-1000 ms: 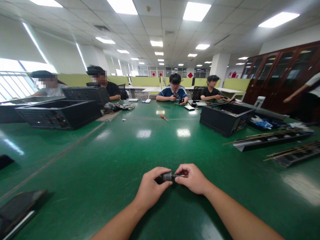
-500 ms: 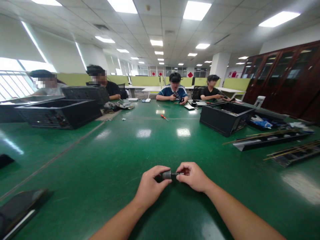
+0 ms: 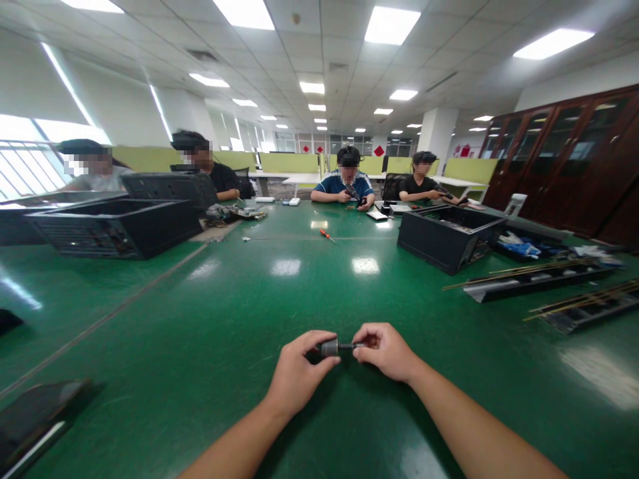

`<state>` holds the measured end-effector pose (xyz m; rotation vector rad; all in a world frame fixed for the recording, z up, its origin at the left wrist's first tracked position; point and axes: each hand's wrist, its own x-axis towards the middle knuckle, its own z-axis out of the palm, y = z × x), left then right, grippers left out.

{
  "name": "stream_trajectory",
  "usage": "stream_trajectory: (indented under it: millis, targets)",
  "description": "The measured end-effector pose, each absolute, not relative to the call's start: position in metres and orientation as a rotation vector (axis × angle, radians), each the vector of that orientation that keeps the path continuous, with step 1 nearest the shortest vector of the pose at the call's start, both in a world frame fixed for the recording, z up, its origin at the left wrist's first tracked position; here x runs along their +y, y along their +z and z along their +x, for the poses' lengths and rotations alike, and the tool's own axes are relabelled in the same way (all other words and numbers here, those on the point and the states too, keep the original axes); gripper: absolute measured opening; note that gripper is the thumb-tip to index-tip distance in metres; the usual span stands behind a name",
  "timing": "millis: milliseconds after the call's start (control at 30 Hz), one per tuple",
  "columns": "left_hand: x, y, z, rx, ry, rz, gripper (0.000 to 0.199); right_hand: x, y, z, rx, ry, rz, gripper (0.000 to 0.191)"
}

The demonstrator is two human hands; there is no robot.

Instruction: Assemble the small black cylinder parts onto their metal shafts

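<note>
My left hand (image 3: 302,368) is closed around a short dark grey cylinder (image 3: 329,347) that looks like a drill chuck, thumb below and fingers above. A thin dark rod, perhaps a drill bit (image 3: 345,346), runs from the cylinder's right end toward my right hand (image 3: 383,351). Thumb and curled fingers of that hand pinch the rod's right end, which they partly hide. Both hands are a little above the green table (image 3: 239,313), near its front middle. The cylinder's left end is hidden in my left palm.
Black computer cases (image 3: 114,229) stand at the far left, another case (image 3: 439,239) at the right. Near the middle lies an orange screwdriver (image 3: 325,234). Metal channels with thin yellow rods (image 3: 529,276) lie at right, a dark panel (image 3: 40,419) at left. Several people sit opposite.
My left hand and the cylinder have shifted slightly left. A longer stretch of the thin rod shows between the two hands.
</note>
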<state>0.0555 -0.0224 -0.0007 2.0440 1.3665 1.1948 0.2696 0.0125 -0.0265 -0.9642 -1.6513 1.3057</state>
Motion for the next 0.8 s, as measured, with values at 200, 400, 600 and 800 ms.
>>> stream_trajectory:
  millis: [200, 400, 600, 800]
  targets:
    - [-0.0217, -0.0007, 0.0543, 1.378, 1.189, 2.032, 0.031, 0.0128, -0.0248, 0.2709, -1.64, 1.288, -0.983, 0.014]
    - [-0.0212, -0.0012, 0.0534, 1.399, 1.197, 2.027, 0.031, 0.0145, -0.0244, 0.2739, -1.62, 1.29, -0.998, 0.014]
    - [-0.0212, -0.001, 0.0531, 1.408, 1.207, 2.023, 0.03, 0.0165, -0.0262, 0.2754, -1.594, 1.311, -0.997, 0.014]
    - [-0.0214, 0.001, 0.0523, 1.413, 1.201, 2.024, 0.03, 0.016, -0.0253, 0.2754, -1.555, 1.339, -0.995, 0.014]
